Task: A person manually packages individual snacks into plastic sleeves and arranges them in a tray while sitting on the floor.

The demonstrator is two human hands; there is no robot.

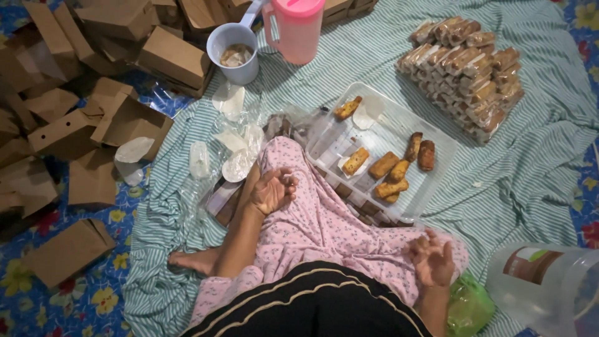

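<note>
Now the left hand [272, 190] rests on the pink-clad knee, fingers loosely curled, holding nothing; the right hand [432, 259] is spread and empty above the lap; the clear tray [399, 118] of fried rolls [390, 168] lies just ahead, between both hands.

Support surface: striped cloth [536, 168] spread over a floral floor covering [93, 306].

Ahead of both hands, the cloth carries a clear plastic tray [437, 171] and, beyond it, a stack of wrapped rolls [465, 72]. A white scoop cup [234, 53] and pink jug [293, 28] stand far ahead of the left hand [271, 190]. Brown cardboard boxes [93, 125] lie outboard of it. A clear jar [546, 284] lies outboard of the right hand [432, 259].
</note>
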